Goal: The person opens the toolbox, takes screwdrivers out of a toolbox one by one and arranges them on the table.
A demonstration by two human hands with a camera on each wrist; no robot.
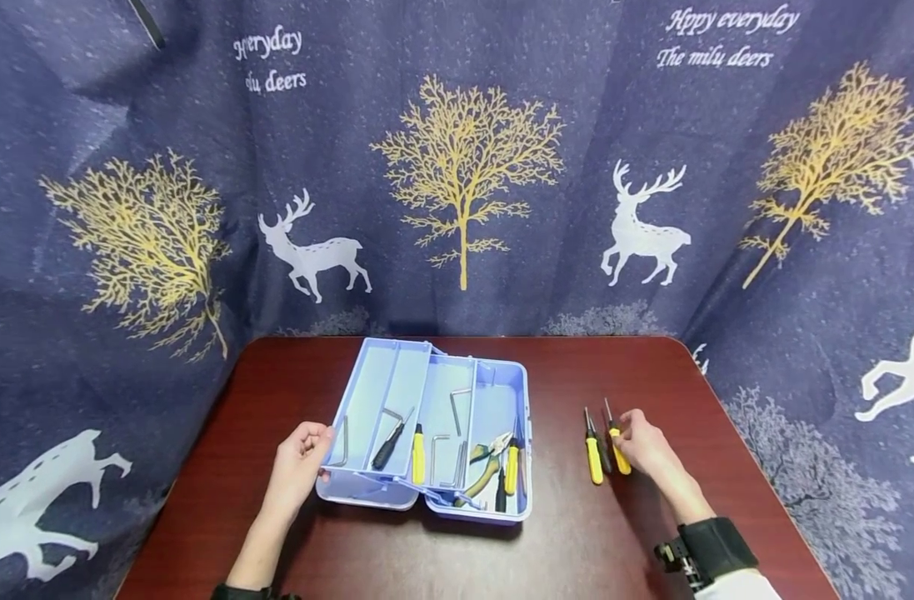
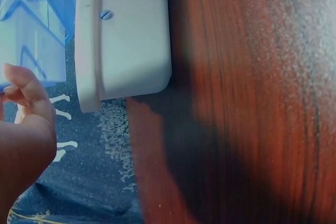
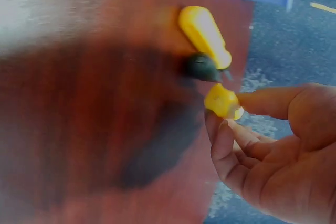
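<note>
The right hand (image 3: pixel 278 145) fills the near corner of the right wrist view, thumb and fingers pinching the butt of a yellow-handled screwdriver (image 3: pixel 223 102). Only this view shows the pinch closely. Just beyond lie a dark-handled tool (image 3: pixel 202 67) and a second yellow screwdriver (image 3: pixel 205 35), close together on the table (image 3: pixel 79 103).

The head view adds what the wrist cameras miss. The right hand (image 1: pixel 644 446) sits right of the three tools, the held screwdriver (image 1: pixel 616 446) nearest it and the other yellow one (image 1: pixel 593 454) farthest left. These lie well apart from the blue toolbox (image 1: pixel 494 392), which stands open with its trays fanned, holding hex keys, pliers and more screwdrivers.

The left hand (image 1: pixel 299 462) rests against the toolbox's left end, fingers curled at its rim. From the left wrist view, the left hand (image 2: pixel 26 129) shows only a thumb and palm beside the box's pale underside (image 2: pixel 126 40). Whether it truly clasps the rim I cannot tell.

Bare wood lies between toolbox and loose tools, and more toward the table's right and near edges. A deer-print curtain (image 1: pixel 464 167) closes in behind and at both sides.
</note>
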